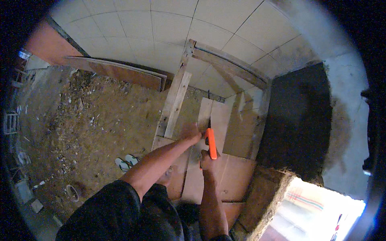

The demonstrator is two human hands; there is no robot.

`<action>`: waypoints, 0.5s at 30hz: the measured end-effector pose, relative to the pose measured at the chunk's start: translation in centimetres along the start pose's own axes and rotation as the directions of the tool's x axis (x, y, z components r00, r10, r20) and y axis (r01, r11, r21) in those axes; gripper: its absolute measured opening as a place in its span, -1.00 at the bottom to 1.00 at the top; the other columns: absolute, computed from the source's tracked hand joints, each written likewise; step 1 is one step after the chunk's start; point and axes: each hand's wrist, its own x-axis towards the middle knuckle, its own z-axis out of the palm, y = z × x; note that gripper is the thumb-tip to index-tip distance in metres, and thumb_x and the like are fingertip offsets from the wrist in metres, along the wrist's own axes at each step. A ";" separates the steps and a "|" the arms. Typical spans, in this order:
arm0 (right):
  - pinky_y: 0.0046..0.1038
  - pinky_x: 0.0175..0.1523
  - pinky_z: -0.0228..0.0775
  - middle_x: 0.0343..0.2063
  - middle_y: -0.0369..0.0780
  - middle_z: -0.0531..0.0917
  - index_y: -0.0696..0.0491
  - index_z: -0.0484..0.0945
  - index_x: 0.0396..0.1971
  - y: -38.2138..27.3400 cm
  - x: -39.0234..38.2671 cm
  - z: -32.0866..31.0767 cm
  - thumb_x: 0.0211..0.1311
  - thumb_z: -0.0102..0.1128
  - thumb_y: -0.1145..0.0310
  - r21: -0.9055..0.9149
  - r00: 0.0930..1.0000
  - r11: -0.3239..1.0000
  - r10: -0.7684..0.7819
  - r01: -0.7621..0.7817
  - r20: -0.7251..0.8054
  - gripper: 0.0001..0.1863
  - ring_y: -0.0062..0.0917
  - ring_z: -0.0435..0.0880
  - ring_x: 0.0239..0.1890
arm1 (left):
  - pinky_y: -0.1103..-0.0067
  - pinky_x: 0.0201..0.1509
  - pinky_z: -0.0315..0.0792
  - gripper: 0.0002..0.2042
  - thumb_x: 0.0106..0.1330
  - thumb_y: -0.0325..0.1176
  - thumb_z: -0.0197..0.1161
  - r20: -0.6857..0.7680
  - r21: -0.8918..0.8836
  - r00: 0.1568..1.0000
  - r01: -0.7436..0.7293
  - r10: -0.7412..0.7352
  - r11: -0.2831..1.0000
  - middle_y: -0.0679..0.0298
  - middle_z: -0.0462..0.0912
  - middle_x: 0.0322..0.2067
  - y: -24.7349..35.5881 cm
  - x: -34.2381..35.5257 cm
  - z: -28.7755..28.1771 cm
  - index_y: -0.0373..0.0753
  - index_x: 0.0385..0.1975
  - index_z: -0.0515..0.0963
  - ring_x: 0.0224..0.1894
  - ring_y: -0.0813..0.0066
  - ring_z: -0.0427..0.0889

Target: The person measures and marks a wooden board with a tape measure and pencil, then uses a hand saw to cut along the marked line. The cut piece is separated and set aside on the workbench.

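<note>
My right hand (207,161) is wrapped round the orange handle of a hand saw (212,143). The saw's dark, narrow blade runs forward from the handle, nearly edge-on. Below it lies a long, pale wooden board (219,118), with a dark line running along its far part. My left hand (193,133) is at the board's left side, close to the saw; its fingers are blurred, so their grip is unclear. The board rests across brown panels (239,178). One of my feet (165,176) is left of the board.
A wooden frame (175,94) stands ahead against the tiled wall (169,30). Sheets of board (116,72) lean along that wall. White flip-flops (128,161) lie on the littered dirt floor (108,116). At right are a dark wall patch (297,120) and a bright opening (297,209).
</note>
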 end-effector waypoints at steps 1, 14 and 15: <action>-0.47 -0.63 0.24 -0.68 -0.32 0.43 0.12 0.55 -0.04 0.3 0.2 0.2 0.09 0.20 0.51 0.038 0.997 0.997 -0.071 0.070 0.017 -0.63 -0.64 0.37 -0.75 | 0.21 0.09 0.52 -0.59 0.29 -0.13 0.21 0.036 0.045 0.995 0.096 -0.097 0.994 -0.04 0.71 -0.14 -0.7 0.0 0.9 -0.37 -0.07 0.62 -0.03 -0.05 0.67; -0.51 -0.42 0.37 -0.49 -0.33 0.55 0.12 0.58 0.01 -8.0 -17.6 -7.9 0.09 0.28 0.49 -0.070 0.950 0.948 0.310 -0.311 -0.029 -0.59 -0.65 0.49 -0.52 | 0.16 0.16 0.50 -0.35 0.25 0.23 0.19 0.239 0.286 0.956 0.098 -0.170 0.953 -0.17 0.63 0.04 1.8 -0.3 -3.6 -0.35 -0.08 0.68 0.11 -0.12 0.61; -0.50 -0.37 0.42 -0.42 -0.31 0.61 0.13 0.58 0.01 -7.3 -15.0 -6.7 0.11 0.29 0.46 -0.046 0.892 0.891 0.452 -0.452 -0.017 -0.60 -0.63 0.54 -0.46 | 0.15 0.17 0.49 -0.33 0.24 0.24 0.21 0.213 0.203 0.967 0.096 -0.139 0.975 -0.18 0.61 0.05 1.2 0.0 -2.9 -0.36 -0.05 0.66 0.12 -0.13 0.59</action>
